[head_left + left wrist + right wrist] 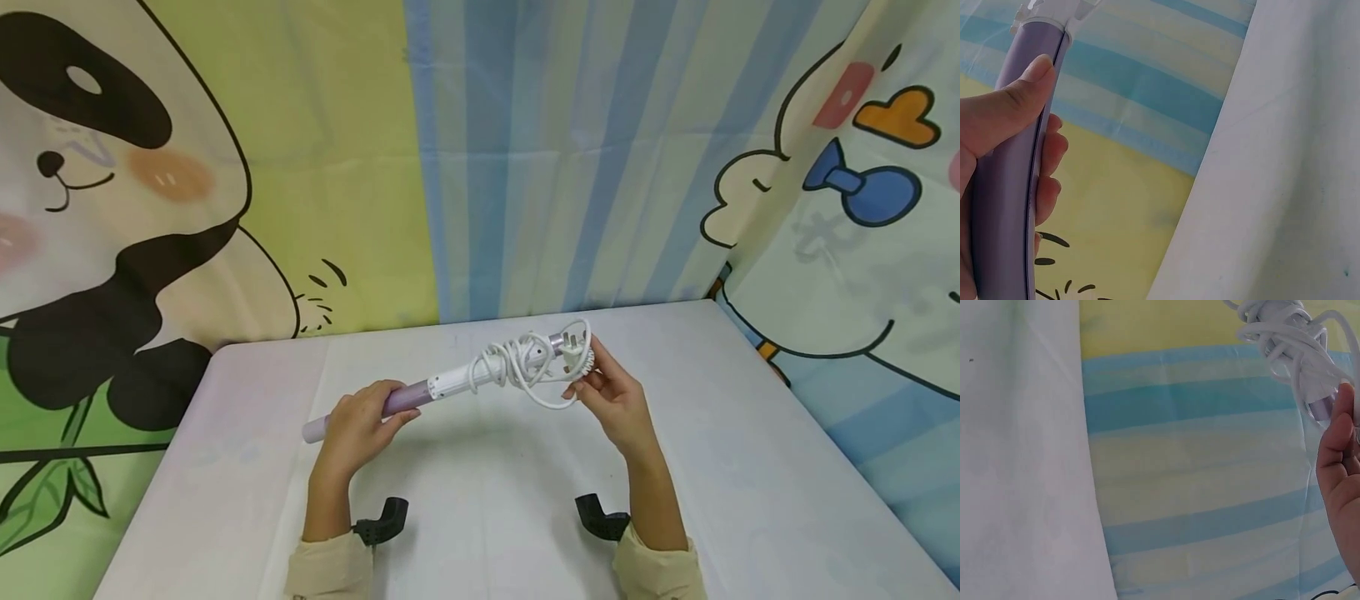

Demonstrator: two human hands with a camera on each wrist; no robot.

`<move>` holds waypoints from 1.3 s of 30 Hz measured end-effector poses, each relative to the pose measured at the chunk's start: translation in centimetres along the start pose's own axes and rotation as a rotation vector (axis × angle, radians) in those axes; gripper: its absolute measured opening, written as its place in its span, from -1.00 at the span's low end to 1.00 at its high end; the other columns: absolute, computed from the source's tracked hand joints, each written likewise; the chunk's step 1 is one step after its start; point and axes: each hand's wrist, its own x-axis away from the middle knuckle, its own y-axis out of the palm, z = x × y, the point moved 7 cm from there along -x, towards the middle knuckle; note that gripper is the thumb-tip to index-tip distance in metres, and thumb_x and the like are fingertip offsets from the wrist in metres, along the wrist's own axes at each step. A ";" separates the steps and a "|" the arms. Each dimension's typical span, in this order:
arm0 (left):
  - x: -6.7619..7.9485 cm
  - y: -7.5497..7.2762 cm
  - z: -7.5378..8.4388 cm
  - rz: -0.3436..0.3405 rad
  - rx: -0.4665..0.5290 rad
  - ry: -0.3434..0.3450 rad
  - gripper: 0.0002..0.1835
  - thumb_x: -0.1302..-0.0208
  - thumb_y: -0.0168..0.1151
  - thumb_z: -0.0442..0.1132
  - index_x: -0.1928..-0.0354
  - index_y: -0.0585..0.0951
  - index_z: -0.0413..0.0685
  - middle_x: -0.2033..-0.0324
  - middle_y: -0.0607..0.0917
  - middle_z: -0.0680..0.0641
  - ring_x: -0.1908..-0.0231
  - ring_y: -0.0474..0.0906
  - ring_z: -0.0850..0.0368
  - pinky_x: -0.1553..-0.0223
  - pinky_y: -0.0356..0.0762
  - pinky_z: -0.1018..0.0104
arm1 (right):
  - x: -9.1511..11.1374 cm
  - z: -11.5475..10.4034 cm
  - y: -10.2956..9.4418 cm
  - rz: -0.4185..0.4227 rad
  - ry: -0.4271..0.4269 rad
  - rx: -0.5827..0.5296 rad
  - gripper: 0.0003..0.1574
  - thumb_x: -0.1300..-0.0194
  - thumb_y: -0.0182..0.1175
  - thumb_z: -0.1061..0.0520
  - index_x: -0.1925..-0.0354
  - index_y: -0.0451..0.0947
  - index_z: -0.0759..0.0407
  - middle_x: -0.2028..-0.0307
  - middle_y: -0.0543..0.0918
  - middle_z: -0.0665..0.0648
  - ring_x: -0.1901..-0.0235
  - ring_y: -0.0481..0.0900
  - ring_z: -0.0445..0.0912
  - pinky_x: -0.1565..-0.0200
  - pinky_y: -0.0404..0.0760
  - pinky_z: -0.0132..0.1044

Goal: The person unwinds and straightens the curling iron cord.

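Observation:
A hair styling iron (pixel 450 382) with a purple section and a white section is held slantwise above the table. My left hand (pixel 358 423) grips the purple section, thumb along it; in the left wrist view a dark seam runs down that purple part (pixel 1000 187). A white power cord (pixel 516 360) is wound in loose loops round the white section. At its right end, a white plug (pixel 572 354) with metal pins shows among the loops. My right hand (pixel 617 404) pinches the cord there with thumb and fingertips; in the right wrist view the hand (pixel 1341 469) is partly cut off.
The white-covered table (pixel 480 517) lies beneath both hands. Behind it hangs a striped curtain (pixel 540 167) with a panda print at left, and another printed cloth (pixel 840 267) stands at right. Black wrist mounts (pixel 384 521) jut inward from the sleeves.

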 end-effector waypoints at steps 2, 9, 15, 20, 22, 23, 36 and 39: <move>0.0 0.1 -0.2 -0.011 0.001 -0.006 -0.53 0.01 0.36 -0.02 0.09 0.55 -0.12 0.23 0.69 -0.10 0.30 0.58 0.05 0.27 0.40 0.14 | 0.1 -0.3 0.0 -0.002 -0.024 0.143 -0.21 -0.08 -0.11 0.66 -0.30 -0.03 0.52 0.06 0.46 0.10 0.33 0.55 -0.21 0.26 0.55 -0.49; 0.0 0.0 -0.3 -0.008 0.020 -0.006 -0.53 0.00 0.36 -0.02 0.08 0.56 -0.13 0.22 0.69 -0.10 0.30 0.58 0.03 0.28 0.42 0.12 | 0.1 -1.4 0.7 0.059 -0.177 0.676 -0.19 0.05 0.00 0.62 -0.24 0.12 0.53 0.22 0.50 0.30 0.39 0.48 -0.25 0.40 0.47 -0.59; -0.1 0.0 0.2 -0.009 0.054 -0.001 -0.55 -0.02 0.34 -0.02 0.08 0.55 -0.13 0.24 0.69 -0.11 0.34 0.58 0.02 0.30 0.48 0.10 | 0.1 -1.9 0.5 0.099 -0.130 0.641 -0.22 -0.06 -0.01 0.57 -0.28 0.10 0.44 0.19 0.54 0.36 0.25 0.56 -0.29 0.21 0.47 -0.62; -0.3 0.0 0.9 -0.004 0.058 0.027 -0.56 -0.02 0.34 -0.03 0.10 0.56 -0.11 0.26 0.69 -0.09 0.34 0.58 0.03 0.30 0.50 0.10 | 0.5 -2.6 -1.0 0.275 -0.049 0.653 -0.38 -0.21 0.01 0.40 -0.25 0.20 0.34 0.10 0.54 0.11 0.09 0.50 -0.37 0.11 0.42 -0.63; -0.4 0.0 1.2 -0.002 0.040 0.053 -0.56 -0.01 0.35 -0.02 0.10 0.56 -0.11 0.27 0.69 -0.08 0.34 0.58 0.05 0.31 0.49 0.11 | 0.6 -2.9 -1.3 0.329 -0.034 0.635 -0.43 -0.26 0.00 0.34 -0.24 0.22 0.28 0.08 0.50 0.02 0.11 0.49 -0.38 0.14 0.43 -0.61; -0.4 0.0 1.4 0.001 0.027 0.067 -0.55 -0.01 0.34 -0.01 0.11 0.56 -0.11 0.27 0.69 -0.08 0.35 0.58 0.06 0.32 0.49 0.13 | 0.7 -3.0 -1.4 0.346 -0.020 0.633 -0.45 -0.27 0.01 0.31 -0.24 0.23 0.27 0.09 0.48 -0.02 0.13 0.49 -0.37 0.17 0.43 -0.60; -0.3 -0.6 2.4 0.048 -0.101 0.124 -0.53 0.02 0.36 0.01 0.13 0.56 -0.14 0.28 0.70 -0.09 0.32 0.60 0.03 0.34 0.45 0.14 | 0.5 -3.4 -1.3 0.332 0.027 1.023 -0.71 -0.12 0.24 0.27 0.13 0.58 0.30 0.21 0.52 0.25 0.26 0.48 -0.06 0.28 0.40 -0.61; -0.4 -0.6 2.4 0.052 -0.114 0.122 -0.54 0.02 0.36 0.01 0.13 0.56 -0.13 0.30 0.69 -0.08 0.33 0.60 0.03 0.37 0.44 0.15 | 0.4 -3.1 -1.1 0.286 0.058 1.042 -0.72 -0.12 0.25 0.27 0.15 0.55 0.33 0.19 0.50 0.27 0.26 0.53 -0.01 0.28 0.55 -0.42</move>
